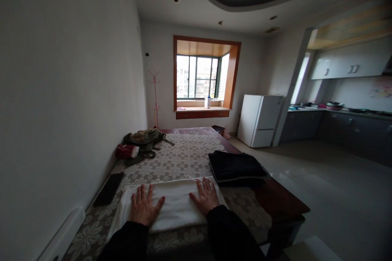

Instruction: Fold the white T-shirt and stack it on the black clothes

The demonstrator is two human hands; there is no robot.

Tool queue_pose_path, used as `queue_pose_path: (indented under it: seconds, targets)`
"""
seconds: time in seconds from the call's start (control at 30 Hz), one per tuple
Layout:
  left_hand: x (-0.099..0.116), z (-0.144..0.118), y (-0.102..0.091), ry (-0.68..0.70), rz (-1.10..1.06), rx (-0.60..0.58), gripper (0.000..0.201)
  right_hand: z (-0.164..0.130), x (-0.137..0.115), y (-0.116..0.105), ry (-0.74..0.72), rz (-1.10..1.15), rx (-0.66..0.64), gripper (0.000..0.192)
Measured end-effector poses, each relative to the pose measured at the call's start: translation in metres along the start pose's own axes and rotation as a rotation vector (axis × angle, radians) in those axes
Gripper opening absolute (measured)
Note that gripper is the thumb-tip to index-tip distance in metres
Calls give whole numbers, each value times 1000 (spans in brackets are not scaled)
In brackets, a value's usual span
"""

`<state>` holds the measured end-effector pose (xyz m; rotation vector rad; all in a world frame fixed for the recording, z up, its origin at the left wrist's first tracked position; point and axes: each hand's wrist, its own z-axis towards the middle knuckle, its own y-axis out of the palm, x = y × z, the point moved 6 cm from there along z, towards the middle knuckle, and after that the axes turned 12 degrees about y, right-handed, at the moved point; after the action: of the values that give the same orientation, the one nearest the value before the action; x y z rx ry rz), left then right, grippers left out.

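A folded white cloth [176,200] lies flat on the table, close in front of me. My left hand [145,206] rests palm down on its left part, fingers spread. On its right part my right hand [206,197] lies palm down too, fingers apart and pointing away from me. Neither hand grips anything. Just beyond my right hand sits a folded dark garment [235,166]. To the left of the cloth is a flat black object [108,189], whose kind I cannot tell.
A patterned tablecloth [180,153] covers much of the wooden table [284,200]. At its far left are a backpack [145,138] and a red pack [126,151], near the wall. Farther off stand a pink coat rack [155,98] and a white refrigerator [260,118].
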<state>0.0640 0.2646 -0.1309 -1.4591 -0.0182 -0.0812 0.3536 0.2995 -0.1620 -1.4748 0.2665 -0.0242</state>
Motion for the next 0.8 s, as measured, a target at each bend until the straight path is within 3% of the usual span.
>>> queue_pose_path:
  seconds: [0.1, 0.17, 0.3, 0.5, 0.8]
  targets:
    - [0, -2, -3, 12, -19, 0, 90, -4, -1, -8, -31, 13, -8, 83]
    - [6, -4, -5, 77, -35, -2, 81, -9, -10, -13, -144, 47, -38, 76]
    - [39, -4, -1, 300, -90, -8, 68, -23, -46, -17, -356, 118, -135, 64]
    - [81, 9, 14, 399, -122, 12, 62, -27, -97, -10, -335, 123, -132, 60]
    - [77, 17, 26, 405, -134, -3, 62, -24, -95, 1, -336, 106, -114, 59]
